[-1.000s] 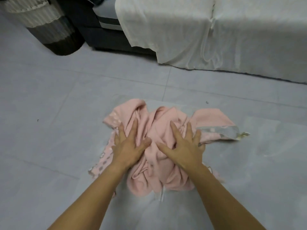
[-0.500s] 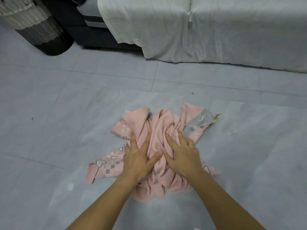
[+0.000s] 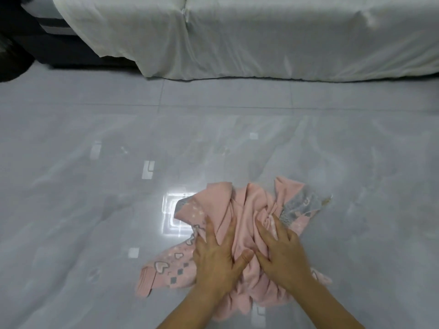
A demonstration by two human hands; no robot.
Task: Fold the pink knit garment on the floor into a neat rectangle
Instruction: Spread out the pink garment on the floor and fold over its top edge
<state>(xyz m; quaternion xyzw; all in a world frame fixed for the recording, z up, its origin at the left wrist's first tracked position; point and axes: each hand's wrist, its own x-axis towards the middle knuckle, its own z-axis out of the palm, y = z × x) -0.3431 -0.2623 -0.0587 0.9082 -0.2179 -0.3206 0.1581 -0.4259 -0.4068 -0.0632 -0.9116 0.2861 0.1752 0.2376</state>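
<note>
The pink knit garment [image 3: 247, 205] lies crumpled in a heap on a clear plastic sheet [image 3: 95, 198] spread over the grey tiled floor. A sleeve with grey and white hearts [image 3: 166, 269] sticks out to the lower left. A grey patterned part [image 3: 301, 205] shows at the upper right. My left hand [image 3: 215, 260] rests on the heap's left side with its fingers spread. My right hand [image 3: 282, 252] rests on the right side, fingers apart and pressed into bunched fabric. The two thumbs nearly meet over a central fold.
A sofa under a white cover [image 3: 261, 36] runs along the back. Dark furniture [image 3: 59, 48] stands at the back left. A bright light reflection [image 3: 173, 210] glares on the sheet just left of the garment.
The garment has been drawn in from a wider spread to a tighter heap, and my hands have come closer together. The view has tilted up, so the heap sits lower in frame.
</note>
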